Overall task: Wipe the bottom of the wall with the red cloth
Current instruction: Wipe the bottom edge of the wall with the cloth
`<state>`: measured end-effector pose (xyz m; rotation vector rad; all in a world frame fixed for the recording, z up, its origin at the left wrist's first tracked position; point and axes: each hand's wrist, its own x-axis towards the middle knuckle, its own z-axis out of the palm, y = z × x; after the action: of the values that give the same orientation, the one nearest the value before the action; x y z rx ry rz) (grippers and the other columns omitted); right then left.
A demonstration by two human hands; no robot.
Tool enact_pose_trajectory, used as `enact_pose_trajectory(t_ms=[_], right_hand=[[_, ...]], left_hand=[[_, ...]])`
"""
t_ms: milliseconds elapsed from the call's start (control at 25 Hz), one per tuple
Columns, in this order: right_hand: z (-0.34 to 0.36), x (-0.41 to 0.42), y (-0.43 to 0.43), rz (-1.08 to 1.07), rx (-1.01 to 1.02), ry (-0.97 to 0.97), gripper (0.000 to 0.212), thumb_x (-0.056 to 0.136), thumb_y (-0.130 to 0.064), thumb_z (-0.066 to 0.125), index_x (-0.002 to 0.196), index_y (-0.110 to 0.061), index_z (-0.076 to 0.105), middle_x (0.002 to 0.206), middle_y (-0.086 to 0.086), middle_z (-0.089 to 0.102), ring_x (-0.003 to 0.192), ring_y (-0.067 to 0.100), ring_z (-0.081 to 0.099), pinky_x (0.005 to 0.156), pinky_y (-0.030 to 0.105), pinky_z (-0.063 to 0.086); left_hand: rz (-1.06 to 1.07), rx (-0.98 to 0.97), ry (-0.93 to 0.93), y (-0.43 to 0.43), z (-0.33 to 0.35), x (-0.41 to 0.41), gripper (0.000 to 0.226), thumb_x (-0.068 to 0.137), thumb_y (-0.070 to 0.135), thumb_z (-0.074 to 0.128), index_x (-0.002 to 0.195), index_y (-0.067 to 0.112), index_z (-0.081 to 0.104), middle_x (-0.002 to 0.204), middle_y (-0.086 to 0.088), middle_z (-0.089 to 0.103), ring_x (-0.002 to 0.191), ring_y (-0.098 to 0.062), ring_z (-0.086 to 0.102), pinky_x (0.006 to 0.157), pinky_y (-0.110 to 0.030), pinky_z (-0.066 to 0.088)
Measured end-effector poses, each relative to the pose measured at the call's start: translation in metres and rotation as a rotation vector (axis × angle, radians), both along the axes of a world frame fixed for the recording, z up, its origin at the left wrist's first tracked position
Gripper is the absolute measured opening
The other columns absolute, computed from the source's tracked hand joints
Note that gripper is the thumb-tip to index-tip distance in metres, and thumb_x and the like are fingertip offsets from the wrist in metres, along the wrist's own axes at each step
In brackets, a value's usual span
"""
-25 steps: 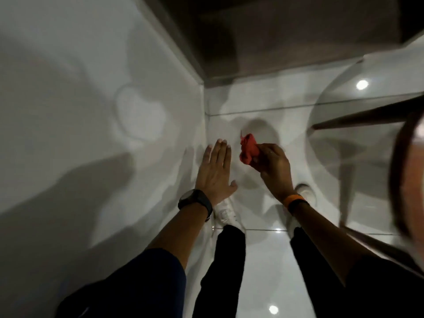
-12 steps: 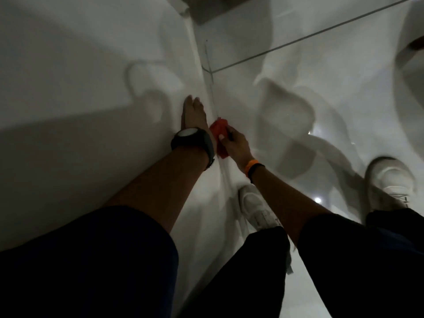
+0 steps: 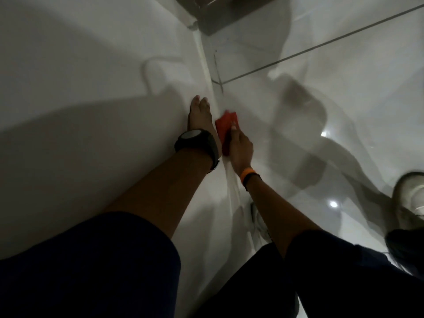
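Head view, looking steeply down a white wall to where it meets a glossy tiled floor. Left hand is flat against the wall near its base, fingers extended and together, gripping nothing. Black watch on that wrist. Right hand is closed around the red cloth, thumb on top, pressing it into the wall/floor junction just right of the left hand. Cloth sits right at the skirting line; part of it sticks out past the fingertips on the far side, and the rest is hidden between the two hands. The hands are nearly touching, with the cloth between them. Orange band plus a dark band on the right wrist. Dark blue sleeves on both upper arms, near edge of frame. White shoe at right edge on the floor; a second shoe is partly visible under the right forearm, close to the wall. Dark grout line runs diagonally across the floor, far right. Ceiling light reflections on the tiles. Lighting dim, some motion blur.
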<state>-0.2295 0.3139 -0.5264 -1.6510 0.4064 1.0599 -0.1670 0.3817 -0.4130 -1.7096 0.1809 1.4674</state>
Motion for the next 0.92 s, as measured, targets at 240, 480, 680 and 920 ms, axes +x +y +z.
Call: enact_pose_trajectory(t_ms=[240,480,680,920], right_hand=[[-0.031,0.048,0.025,0.102,0.156,-0.084,0.048,0.112,-0.024,0.032,0.159,-0.019,0.026,0.153,0.019,0.049,0.121,0.027,0.059,0.112,0.039,0.048],[-0.02,-0.021,-0.02,0.235,-0.07,-0.079,0.05,0.108,-0.042,0.038,0.157,-0.032,0.033,0.127,0.013,0.071,0.108,0.03,0.071,0.096,0.03,0.053],[-0.002,-0.124,-0.088,0.245,-0.244,0.135,0.046,0.106,-0.038,0.046,0.15,-0.026,0.046,0.122,0.017,0.074,0.111,0.037,0.069,0.103,0.042,0.055],[-0.021,-0.011,-0.004,0.241,-0.06,-0.155,0.046,0.11,-0.028,0.041,0.155,-0.018,0.039,0.131,0.017,0.068,0.114,0.032,0.068,0.099,0.033,0.051]], left_hand=[[-0.01,-0.015,-0.003,0.007,-0.012,0.0,0.094,0.1,0.07,0.026,0.162,0.005,-0.002,0.168,-0.02,-0.004,0.157,-0.034,-0.005,0.125,-0.052,-0.004],[-0.001,-0.072,-0.032,0.006,-0.012,-0.006,0.101,0.096,0.077,0.02,0.161,0.002,-0.003,0.168,-0.02,-0.005,0.157,-0.034,-0.006,0.125,-0.052,-0.005],[0.005,-0.113,0.0,-0.004,-0.011,-0.025,0.104,0.095,0.079,0.018,0.161,0.001,-0.003,0.168,-0.02,-0.007,0.157,-0.035,-0.007,0.126,-0.053,-0.005],[0.015,-0.099,-0.024,0.004,-0.014,-0.023,0.106,0.094,0.079,0.022,0.161,0.002,-0.004,0.168,-0.02,-0.006,0.157,-0.034,-0.005,0.125,-0.05,-0.005]])
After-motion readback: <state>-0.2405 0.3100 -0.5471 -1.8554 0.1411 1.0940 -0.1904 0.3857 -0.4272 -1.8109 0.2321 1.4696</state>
